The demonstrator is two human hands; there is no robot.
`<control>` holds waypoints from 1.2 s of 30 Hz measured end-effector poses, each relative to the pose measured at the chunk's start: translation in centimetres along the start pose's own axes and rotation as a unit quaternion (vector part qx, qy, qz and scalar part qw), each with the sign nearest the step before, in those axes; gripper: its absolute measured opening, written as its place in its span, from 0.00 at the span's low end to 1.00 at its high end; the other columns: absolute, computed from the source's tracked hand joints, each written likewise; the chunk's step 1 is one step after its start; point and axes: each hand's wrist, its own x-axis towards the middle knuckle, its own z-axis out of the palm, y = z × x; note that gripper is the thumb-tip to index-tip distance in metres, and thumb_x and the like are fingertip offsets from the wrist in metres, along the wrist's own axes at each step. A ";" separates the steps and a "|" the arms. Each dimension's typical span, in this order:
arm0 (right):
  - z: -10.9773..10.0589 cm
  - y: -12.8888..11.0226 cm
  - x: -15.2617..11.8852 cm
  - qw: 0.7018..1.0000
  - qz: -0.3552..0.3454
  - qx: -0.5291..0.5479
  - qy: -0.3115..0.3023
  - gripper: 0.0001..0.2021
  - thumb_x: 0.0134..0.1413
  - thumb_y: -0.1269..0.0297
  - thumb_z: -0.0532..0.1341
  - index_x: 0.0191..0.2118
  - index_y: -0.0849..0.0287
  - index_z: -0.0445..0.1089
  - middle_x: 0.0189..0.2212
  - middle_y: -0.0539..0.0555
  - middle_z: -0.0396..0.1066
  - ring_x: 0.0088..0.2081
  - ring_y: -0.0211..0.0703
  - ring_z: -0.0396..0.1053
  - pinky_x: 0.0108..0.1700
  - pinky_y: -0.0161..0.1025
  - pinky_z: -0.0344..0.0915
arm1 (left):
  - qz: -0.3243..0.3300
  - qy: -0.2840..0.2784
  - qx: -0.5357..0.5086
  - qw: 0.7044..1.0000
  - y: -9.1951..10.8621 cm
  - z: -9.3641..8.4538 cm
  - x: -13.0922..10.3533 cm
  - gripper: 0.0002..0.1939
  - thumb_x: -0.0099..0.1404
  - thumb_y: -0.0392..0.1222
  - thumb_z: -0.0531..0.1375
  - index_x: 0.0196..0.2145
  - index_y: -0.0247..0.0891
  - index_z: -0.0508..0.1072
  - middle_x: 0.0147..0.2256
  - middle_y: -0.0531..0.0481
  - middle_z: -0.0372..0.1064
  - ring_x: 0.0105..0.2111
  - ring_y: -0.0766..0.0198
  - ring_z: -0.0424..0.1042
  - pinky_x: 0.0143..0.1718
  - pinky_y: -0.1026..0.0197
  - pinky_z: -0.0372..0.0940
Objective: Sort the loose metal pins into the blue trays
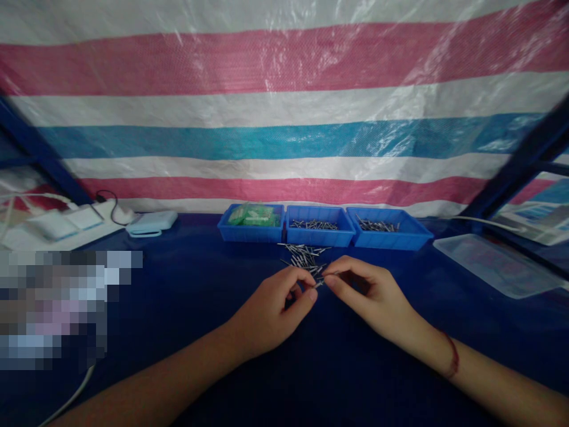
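Metal pin (319,284): small, thin, just above the table at the near end of the pile, between the two hands' fingertips. Left hand (272,305) has it pinched, thumb against index finger, other fingers curled under. Right hand (377,295) faces it from the other side, thumb and index tips nearly together right at the pin; can't tell whether they grip the same pin, another one, or nothing. Detail too small there.

Loose pins (304,256) lie in a messy heap just beyond the fingertips, criss-crossed, running back toward the bins. Three blue bins stand side by side behind the heap: left bin (252,233) holds green packets (252,214), middle bin (319,237) and right bin (392,240) both hold more thin metal pieces. Right bin sits slightly angled.

Red bracelet (452,354) on the right wrist. Clear plastic lid (500,265) lies flat to the right of the bins. Far left: pale blue case (152,223), next to a white power strip (84,232) with plugs and cables. Patch below that is pixelated, unreadable. All on a dark blue table (351,379). Striped tarp (284,142) hangs behind, red, white and blue.
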 end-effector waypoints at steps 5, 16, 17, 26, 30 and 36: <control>0.2 -0.3 -0.2 0.998 0.027 0.035 -0.046 0.08 0.55 0.61 0.58 0.31 0.59 0.71 0.27 0.52 0.71 0.29 0.39 0.68 0.30 0.36 0.64 | 0.000 -0.007 -0.013 1.000 0.3 0.2 -0.1 0.08 0.66 0.40 0.54 0.39 0.37 0.70 0.32 0.52 0.69 0.31 0.67 0.68 0.32 0.66 0.60; 0.3 -0.3 -0.2 0.997 0.029 0.063 -0.032 0.08 0.54 0.61 0.59 0.32 0.59 0.72 0.29 0.53 0.73 0.31 0.39 0.70 0.32 0.36 0.66 | -0.003 -0.013 -0.041 0.999 0.1 0.3 0.0 0.09 0.66 0.41 0.53 0.37 0.35 0.71 0.29 0.53 0.67 0.29 0.68 0.66 0.31 0.66 0.59; 0.3 -0.3 -0.2 0.997 0.028 0.061 -0.031 0.08 0.54 0.61 0.59 0.32 0.59 0.72 0.29 0.53 0.73 0.31 0.39 0.70 0.32 0.36 0.66 | 0.001 -0.013 -0.039 0.999 0.2 0.3 0.0 0.09 0.66 0.41 0.53 0.37 0.35 0.71 0.29 0.53 0.67 0.29 0.68 0.66 0.31 0.66 0.59; 0.4 -0.4 -0.3 0.998 0.027 0.055 -0.026 0.07 0.54 0.62 0.59 0.33 0.58 0.73 0.29 0.53 0.72 0.31 0.40 0.70 0.32 0.38 0.65 | -0.015 0.019 -0.043 0.999 0.0 0.5 0.0 0.07 0.64 0.41 0.55 0.35 0.36 0.70 0.29 0.53 0.67 0.28 0.68 0.65 0.31 0.65 0.59; 0.4 -0.2 -0.3 0.998 0.026 0.054 -0.025 0.07 0.54 0.62 0.60 0.35 0.57 0.73 0.30 0.52 0.72 0.31 0.40 0.70 0.31 0.37 0.65 | -0.025 0.052 -0.058 0.997 -0.4 0.6 0.0 0.05 0.62 0.40 0.57 0.35 0.37 0.70 0.30 0.53 0.67 0.29 0.67 0.66 0.32 0.64 0.60; 0.4 0.3 -0.1 0.998 0.036 0.043 -0.025 0.07 0.55 0.61 0.59 0.35 0.57 0.71 0.31 0.52 0.72 0.33 0.40 0.69 0.34 0.37 0.65 | -0.004 0.099 -0.066 0.993 -0.4 0.6 0.0 0.03 0.61 0.38 0.58 0.33 0.37 0.69 0.32 0.53 0.67 0.30 0.67 0.67 0.32 0.64 0.61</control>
